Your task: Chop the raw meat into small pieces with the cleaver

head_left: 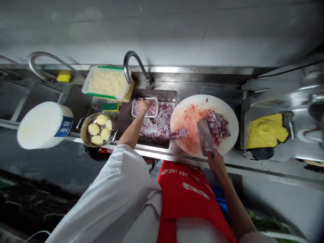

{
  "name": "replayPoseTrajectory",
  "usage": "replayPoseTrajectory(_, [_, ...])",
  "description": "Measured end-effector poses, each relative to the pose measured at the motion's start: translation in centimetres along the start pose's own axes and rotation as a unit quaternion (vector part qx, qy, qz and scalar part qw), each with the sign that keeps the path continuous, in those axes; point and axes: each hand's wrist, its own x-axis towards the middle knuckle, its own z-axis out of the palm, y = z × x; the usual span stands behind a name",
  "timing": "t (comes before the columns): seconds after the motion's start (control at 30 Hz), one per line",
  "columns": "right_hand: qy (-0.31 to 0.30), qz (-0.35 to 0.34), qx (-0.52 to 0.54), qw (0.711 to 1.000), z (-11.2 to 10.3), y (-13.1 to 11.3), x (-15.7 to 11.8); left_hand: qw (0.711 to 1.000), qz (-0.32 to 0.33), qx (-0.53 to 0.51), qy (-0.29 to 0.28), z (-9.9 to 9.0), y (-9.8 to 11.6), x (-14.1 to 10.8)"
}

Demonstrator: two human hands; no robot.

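My right hand [217, 166] grips a cleaver [205, 135] by its handle. Its broad blade lies over the round white cutting board [184, 104], beside a pile of dark, purplish chopped meat [218, 126]. Red juice stains the board, and another raw piece [181, 133] lies at its left edge. My left hand [143, 106] reaches into a small white basket [155, 115] of cut pink meat pieces [151, 109]; its fingertips are hidden among them. More raw pieces [164, 118] fill the sink around the basket.
A faucet [134, 55] arches over the sink. To the left stand a lidded tub [106, 82], a green-yellow sponge [110, 107], a pot [84, 130] of peeled potatoes and a white bucket [42, 123]. A yellow cloth [267, 130] lies on the right.
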Motion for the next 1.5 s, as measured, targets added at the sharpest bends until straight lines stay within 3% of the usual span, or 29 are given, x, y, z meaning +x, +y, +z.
replayPoseTrajectory(0.07, [-0.018, -0.002, -0.023, 1.0, 0.0, -0.1, 0.1, 0.989, 0.109, -0.048, -0.087, 1.7, 1.1, -4.1])
replayPoseTrajectory(0.13, [-0.026, -0.001, -0.034, 0.999, 0.0, 0.1, 0.2, 0.936, 0.254, -0.097, -0.224, 4.0, 2.2, -10.3])
replayPoseTrajectory(0.17, [-0.027, -0.002, -0.035, 0.999, -0.1, 0.4, 0.3, 0.908, 0.312, -0.093, -0.264, 5.2, 2.7, -13.4])
replayPoseTrajectory(0.2, [-0.025, -0.004, -0.031, 0.999, -0.1, 0.7, 0.3, 0.897, 0.346, -0.078, -0.264, 6.3, 3.1, -16.3])
replayPoseTrajectory(0.27, [-0.021, -0.01, -0.017, 1.0, 0.1, 1.3, 0.4, 0.907, 0.35, -0.065, -0.226, 8.5, 4.0, -20.6])
replayPoseTrajectory(0.33, [-0.015, -0.018, -0.003, 1.0, 0.2, 1.8, 0.5, 0.913, 0.343, -0.077, -0.206, 10.5, 5.3, -22.6])
replayPoseTrajectory(0.47, [-0.006, -0.02, -0.019, 1.0, 0.0, 2.0, 0.6, 0.909, 0.35, -0.098, -0.202, 13.6, 8.7, -22.5])
replayPoseTrajectory(0.57, [-0.027, -0.024, -0.071, 0.997, -1.0, 1.6, 0.2, 0.92, 0.341, -0.081, -0.173, 14.3, 9.7, -22.1])
replayPoseTrajectory(0.77, [-0.09, -0.056, -0.133, 0.985, -3.5, 0.5, -0.8, 0.927, 0.331, -0.145, -0.098, 13.0, 6.6, -23.8])
replayPoseTrajectory(0.9, [-0.075, -0.033, -0.155, 0.985, -3.8, -2.2, 0.1, 0.915, 0.365, -0.151, -0.087, 12.9, 4.5, -24.6])
replayPoseTrajectory(1.07, [-0.051, -0.074, -0.164, 0.982, -2.5, -5.3, 2.4, 0.907, 0.38, -0.165, -0.074, 13.6, 4.0, -24.2])
replayPoseTrajectory(1.37, [-0.035, -0.081, -0.17, 0.981, -4.2, -6.7, 3.9, 0.894, 0.398, -0.2, -0.048, 13.6, 3.7, -24.8])
replayPoseTrajectory(1.5, [-0.057, -0.087, -0.181, 0.978, -3.5, -6.5, 4.3, 0.88, 0.412, -0.23, -0.048, 13.4, 3.1, -25.5])
